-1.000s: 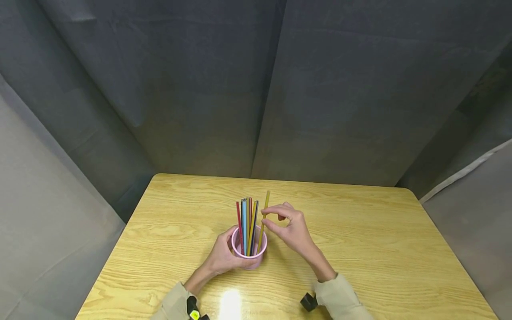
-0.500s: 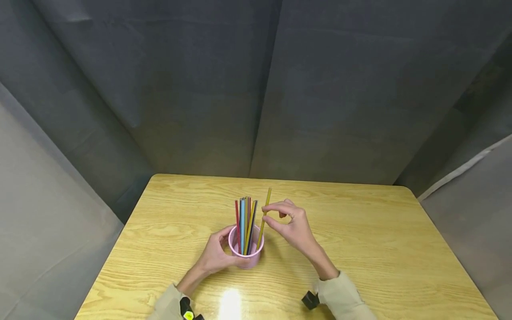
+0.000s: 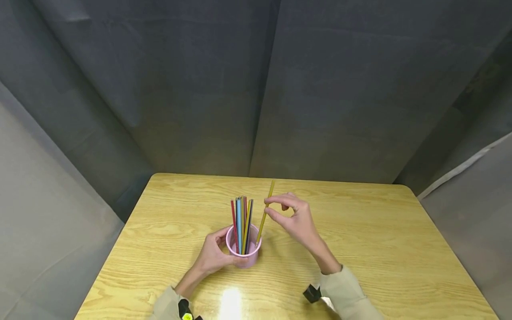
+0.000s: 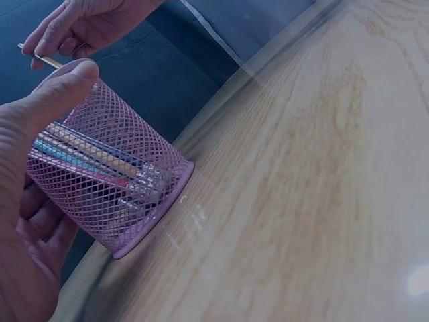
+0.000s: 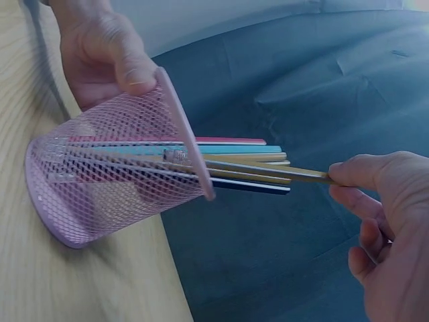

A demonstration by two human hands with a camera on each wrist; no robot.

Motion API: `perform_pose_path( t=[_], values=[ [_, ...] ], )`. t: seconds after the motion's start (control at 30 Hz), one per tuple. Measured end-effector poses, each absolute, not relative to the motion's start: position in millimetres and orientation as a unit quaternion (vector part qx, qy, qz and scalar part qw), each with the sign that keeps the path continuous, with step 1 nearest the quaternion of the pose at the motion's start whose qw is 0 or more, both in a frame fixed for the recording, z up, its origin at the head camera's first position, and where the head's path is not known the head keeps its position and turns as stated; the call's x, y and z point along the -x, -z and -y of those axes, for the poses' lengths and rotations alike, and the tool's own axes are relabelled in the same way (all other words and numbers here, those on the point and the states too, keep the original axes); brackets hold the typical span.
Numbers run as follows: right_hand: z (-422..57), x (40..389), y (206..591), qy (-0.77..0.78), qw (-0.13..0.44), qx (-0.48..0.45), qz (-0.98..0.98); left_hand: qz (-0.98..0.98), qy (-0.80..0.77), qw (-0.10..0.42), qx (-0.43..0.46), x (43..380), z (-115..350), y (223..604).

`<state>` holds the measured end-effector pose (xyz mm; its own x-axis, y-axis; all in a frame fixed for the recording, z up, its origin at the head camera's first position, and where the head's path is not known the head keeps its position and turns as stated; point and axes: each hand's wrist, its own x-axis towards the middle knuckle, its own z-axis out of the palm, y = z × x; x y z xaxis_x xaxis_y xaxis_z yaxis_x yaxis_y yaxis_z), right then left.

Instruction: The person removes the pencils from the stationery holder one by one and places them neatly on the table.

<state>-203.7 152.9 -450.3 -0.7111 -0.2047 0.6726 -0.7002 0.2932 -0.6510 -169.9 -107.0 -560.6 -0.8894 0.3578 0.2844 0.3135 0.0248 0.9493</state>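
Note:
My left hand (image 3: 213,256) grips the side of a pink mesh pencil cup (image 3: 254,258), which stands on the table. Several pencils lean in it; a red pencil (image 3: 234,218), a light blue pencil (image 3: 239,220) and dark blue ones show. Between thumb and index finger, my right hand (image 3: 295,218) pinches a yellow pencil (image 3: 262,225) near its upper part. That pencil tilts to the right, and its lower end, with a metal band (image 5: 175,156), is still inside the cup near the rim. Another yellow pencil (image 3: 246,222) stays among the rest.
The wood-grain table (image 3: 380,240) spreads out on both sides of the cup. Dark grey curtains (image 3: 200,89) hang behind it, and lighter cloth (image 3: 48,213) hangs at the left. A bright glare spot lies near the front edge.
My right hand has moved up and slightly right, drawing the yellow pencil higher in the cup. The cup and my left hand have shifted a little to the left.

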Motion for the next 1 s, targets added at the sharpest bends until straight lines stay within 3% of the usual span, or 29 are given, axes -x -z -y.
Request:
perform_pose_path(
  t=[0.43,0.77,1.0],
  values=[
    [-160,209,441,-0.523,0.232,-0.281,0.771,-0.713,-0.658,0.008,-0.242,169,109,562],
    [-163,190,403,-0.529,0.226,-0.273,0.771,-0.718,-0.654,0.009,-0.239,168,106,559],
    [-171,191,407,-0.524,0.23,-0.268,0.775,-0.719,-0.654,0.011,-0.237,169,107,559]
  ],
)
